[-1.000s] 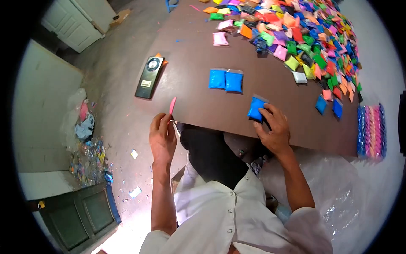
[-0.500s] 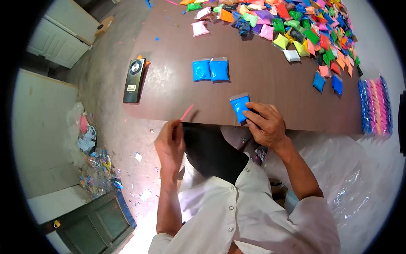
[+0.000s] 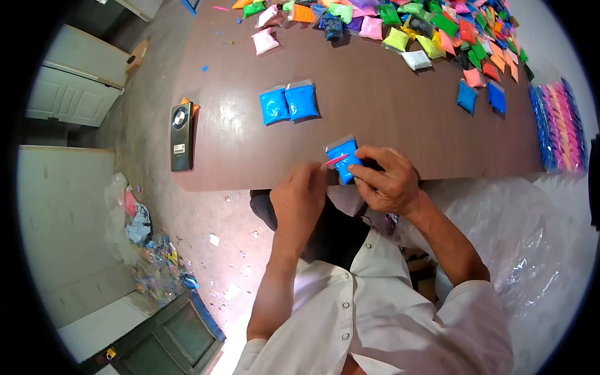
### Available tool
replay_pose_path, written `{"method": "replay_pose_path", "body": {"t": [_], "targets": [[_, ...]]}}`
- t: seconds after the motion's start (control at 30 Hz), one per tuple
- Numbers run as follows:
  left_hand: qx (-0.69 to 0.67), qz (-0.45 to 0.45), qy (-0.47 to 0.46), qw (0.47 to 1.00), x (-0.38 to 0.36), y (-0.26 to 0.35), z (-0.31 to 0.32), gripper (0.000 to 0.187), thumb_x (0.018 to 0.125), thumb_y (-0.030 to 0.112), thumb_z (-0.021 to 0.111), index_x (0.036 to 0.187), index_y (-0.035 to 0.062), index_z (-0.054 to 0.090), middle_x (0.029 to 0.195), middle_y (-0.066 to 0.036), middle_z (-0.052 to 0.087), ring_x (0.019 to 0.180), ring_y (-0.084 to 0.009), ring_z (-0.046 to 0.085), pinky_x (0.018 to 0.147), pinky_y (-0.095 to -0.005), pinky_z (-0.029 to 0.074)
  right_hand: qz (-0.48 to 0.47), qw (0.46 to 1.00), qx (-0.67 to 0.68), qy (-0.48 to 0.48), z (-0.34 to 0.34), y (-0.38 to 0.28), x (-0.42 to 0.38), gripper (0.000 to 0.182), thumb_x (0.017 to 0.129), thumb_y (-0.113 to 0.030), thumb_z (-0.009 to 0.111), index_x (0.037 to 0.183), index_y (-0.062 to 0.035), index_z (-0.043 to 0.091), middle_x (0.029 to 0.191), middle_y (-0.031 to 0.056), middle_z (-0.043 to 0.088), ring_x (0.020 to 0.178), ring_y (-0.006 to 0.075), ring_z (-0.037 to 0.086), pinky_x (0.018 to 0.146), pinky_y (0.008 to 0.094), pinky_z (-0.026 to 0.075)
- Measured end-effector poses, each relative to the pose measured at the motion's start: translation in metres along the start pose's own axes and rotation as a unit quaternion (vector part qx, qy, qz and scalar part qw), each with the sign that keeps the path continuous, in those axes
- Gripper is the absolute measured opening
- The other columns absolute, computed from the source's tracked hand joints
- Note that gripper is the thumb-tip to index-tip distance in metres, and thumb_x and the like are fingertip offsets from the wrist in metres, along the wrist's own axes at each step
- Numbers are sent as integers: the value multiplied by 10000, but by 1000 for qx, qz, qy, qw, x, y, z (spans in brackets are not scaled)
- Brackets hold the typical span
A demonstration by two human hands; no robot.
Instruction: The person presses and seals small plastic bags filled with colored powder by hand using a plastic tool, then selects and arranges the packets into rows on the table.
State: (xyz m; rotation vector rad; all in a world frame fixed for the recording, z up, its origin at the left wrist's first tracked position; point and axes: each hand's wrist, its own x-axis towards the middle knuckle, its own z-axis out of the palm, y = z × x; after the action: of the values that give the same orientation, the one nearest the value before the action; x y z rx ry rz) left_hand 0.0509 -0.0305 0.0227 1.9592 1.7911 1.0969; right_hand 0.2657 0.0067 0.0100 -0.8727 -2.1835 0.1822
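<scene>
Near the table's front edge, my right hand pinches a small clear packet of blue clay by its right side. My left hand is closed on a thin pink stick, whose free end overlaps the front of that packet. Its fingertips are partly smeared by motion. Farther back on the table, two more blue packets lie flat, side by side and slightly overlapping.
A heap of packets in many colours covers the table's far right. A phone lies at the left edge. Bundled braided strips in pink and blue stand at the right. Plastic litter covers floor at the left.
My left hand has moved right, bringing the pink stick from beside the table edge onto the blue packet. My right hand still grips the packet. The whole view has shifted slightly.
</scene>
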Motion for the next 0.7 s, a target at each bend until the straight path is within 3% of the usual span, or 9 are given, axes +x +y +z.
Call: {"method": "replay_pose_path", "body": {"t": [0.1, 0.2, 0.27, 0.3, 0.37, 0.47, 0.7], "targets": [[39, -19, -8, 999, 8, -10, 2, 77, 942, 58, 775, 933, 19, 709, 864, -175, 741, 703, -299, 736, 653, -354, 564, -7, 1000, 14, -4, 1, 1, 1, 221, 805, -70, 773, 1026, -66, 777, 1086, 110, 720, 894, 276, 719, 795, 374, 578], [62, -18, 26, 998, 18, -19, 3, 60, 932, 86, 767, 927, 72, 709, 795, -139, 717, 700, -347, 712, 615, -429, 541, 0, 1000, 17, -9, 2, 0, 1, 199, 812, -72, 768, 1011, -67, 781, 1077, 107, 719, 896, 270, 719, 790, 373, 583], [-1, -30, 46, 999, 22, -17, 1, 64, 924, 74, 770, 913, 60, 709, 797, -149, 716, 699, -355, 711, 610, -431, 538, 1, 1000, 12, -5, 2, 0, 1, 186, 814, -72, 770, 999, -68, 782, 1076, 100, 720, 896, 262, 719, 784, 372, 586], [-1, -28, 44, 999, 22, -12, -3, 64, 924, 74, 770, 913, 60, 709, 797, -149, 716, 699, -355, 711, 610, -431, 538, 3, 1000, 12, -3, 2, 0, 1, 186, 814, -72, 770, 999, -68, 782, 1076, 100, 720, 896, 262, 719, 784, 372, 586], [-39, -25, -3, 999, 17, 3, -12, 84, 924, 25, 781, 921, -6, 703, 821, -155, 719, 709, -281, 719, 647, -344, 551, -1, 1000, 12, -4, 3, 1, -1, 193, 811, -67, 766, 1004, -66, 778, 1067, 91, 718, 896, 261, 717, 791, 370, 581], [-64, 17, -27, 997, 8, 7, 4, 83, 909, 14, 787, 915, -7, 707, 806, -154, 713, 707, -285, 718, 642, -347, 548, -8, 1000, 13, -5, 1, 0, 2, 207, 794, -57, 759, 1001, -67, 771, 1053, 88, 712, 889, 261, 711, 797, 367, 573], [22, -11, -10, 1000, 37, -19, 9, 86, 934, 52, 775, 919, -2, 710, 819, -159, 728, 702, -293, 720, 651, -352, 556, -13, 1000, 9, 0, 1, 1, 2, 221, 769, -50, 753, 989, -62, 761, 1044, 90, 707, 886, 260, 707, 799, 366, 566]]}}
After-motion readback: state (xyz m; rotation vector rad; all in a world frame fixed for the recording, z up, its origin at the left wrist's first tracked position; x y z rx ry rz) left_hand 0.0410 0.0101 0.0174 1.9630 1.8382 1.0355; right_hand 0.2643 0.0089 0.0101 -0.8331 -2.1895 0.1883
